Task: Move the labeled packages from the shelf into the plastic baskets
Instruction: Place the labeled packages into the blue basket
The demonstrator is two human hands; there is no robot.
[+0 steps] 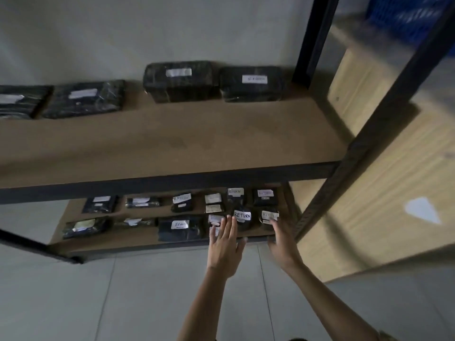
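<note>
Head view: both hands are reaching with fingers spread, grasping nothing; left hand [224,244] is touching a package [214,219], right hand [283,238] another [267,217]. Four packages [178,81] are lying on the upper shelf [172,143]

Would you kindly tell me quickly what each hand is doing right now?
Left hand: open, fingers spread, holding nothing, reaching toward the lower shelf.
Right hand: open, fingertips at a labeled package, not gripping it.
</note>
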